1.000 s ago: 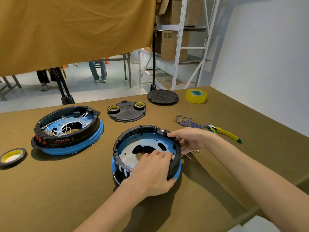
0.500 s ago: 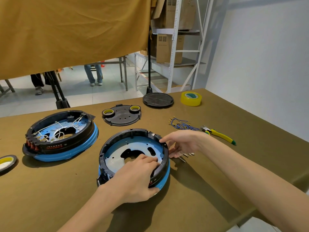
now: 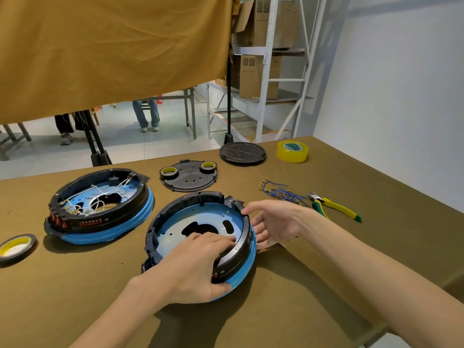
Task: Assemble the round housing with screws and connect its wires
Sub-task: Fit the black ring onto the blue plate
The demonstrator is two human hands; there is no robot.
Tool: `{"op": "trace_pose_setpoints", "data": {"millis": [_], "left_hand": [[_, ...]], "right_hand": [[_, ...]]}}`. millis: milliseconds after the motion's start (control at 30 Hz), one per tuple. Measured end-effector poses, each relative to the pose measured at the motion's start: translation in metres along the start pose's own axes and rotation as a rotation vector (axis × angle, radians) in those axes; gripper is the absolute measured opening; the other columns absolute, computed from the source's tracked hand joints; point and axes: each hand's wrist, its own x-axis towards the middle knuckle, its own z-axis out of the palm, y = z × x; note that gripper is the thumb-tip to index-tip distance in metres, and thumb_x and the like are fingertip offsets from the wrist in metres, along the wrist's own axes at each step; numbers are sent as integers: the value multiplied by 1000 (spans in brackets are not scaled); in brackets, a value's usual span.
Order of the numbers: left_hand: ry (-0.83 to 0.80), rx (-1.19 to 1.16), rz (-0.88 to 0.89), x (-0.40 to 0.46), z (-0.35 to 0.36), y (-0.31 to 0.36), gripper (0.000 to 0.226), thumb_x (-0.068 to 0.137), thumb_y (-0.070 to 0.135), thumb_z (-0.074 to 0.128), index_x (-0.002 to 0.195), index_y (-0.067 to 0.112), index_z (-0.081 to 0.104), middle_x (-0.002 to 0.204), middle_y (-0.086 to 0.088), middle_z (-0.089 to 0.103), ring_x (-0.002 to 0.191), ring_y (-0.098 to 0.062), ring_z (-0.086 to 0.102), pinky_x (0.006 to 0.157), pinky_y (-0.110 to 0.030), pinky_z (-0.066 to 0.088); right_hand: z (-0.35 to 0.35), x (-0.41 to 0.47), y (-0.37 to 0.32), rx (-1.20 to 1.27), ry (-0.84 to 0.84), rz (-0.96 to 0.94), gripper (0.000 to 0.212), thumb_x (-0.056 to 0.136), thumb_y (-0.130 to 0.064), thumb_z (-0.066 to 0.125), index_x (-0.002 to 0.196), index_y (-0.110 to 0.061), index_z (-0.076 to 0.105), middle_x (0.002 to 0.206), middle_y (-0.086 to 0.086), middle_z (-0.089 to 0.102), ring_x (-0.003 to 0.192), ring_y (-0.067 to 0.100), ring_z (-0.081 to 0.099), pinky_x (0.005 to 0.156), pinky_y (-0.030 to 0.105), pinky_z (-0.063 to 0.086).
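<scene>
I see the olive table [image 3: 313, 285] fill the lower frame, its right edge slanting down toward the lower right corner and its far edge crossing mid-frame. At lower centre sits the round housing [image 3: 200, 222], black ring on a blue base, with bare cloth in front of it and to its right. A second, wired housing [image 3: 100, 204] lies just beside it at centre left. My left hand [image 3: 190, 267] grips the near rim, fingers [image 3: 216, 241] curled inside and thumb on the blue edge. My right hand [image 3: 273, 222] is at the right rim, fingers spread wide and holding nothing. Further right, blue wires [image 3: 278, 192] lie near yellow-handled pliers [image 3: 334, 207]. A tape roll [image 3: 15, 247] sits at the left edge.
</scene>
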Motion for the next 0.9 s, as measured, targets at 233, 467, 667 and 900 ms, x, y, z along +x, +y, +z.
{"op": "trace_pose_setpoints", "data": {"millis": [233,467,667,900], "left_hand": [[214,20,-187,13,-16,28,97,83,81,53,160,31,21,149,16,52,135,-11,50,115,-32,34],[381,172,-311,27,-7,66,89,83,71,65,151,23,32,136,7,52,126,-15,51,108,-34,40],[276,412,-433,19,-9,68,88,83,41,78,151,15,29,138,-7,52,125,-30,51,110,-46,40],[480,407,-329,6,-25,49,77,61,29,85,128,9,53,112,-8,60,99,-28,57,94,-44,50]], "right_hand": [[14,3,14,118,22,-47,80,68,-38,85,131,2,54,105,17,74,89,30,74,82,40,61],[35,-7,14,307,53,-72,86,58,-30,93,128,4,56,119,20,72,97,33,74,84,43,62],[50,-15,14,389,83,-95,93,55,-32,100,129,-2,52,108,22,76,95,37,76,81,47,61],[56,-29,14,567,-106,-101,88,69,-37,93,130,5,45,109,16,75,109,32,70,116,47,39]]}}
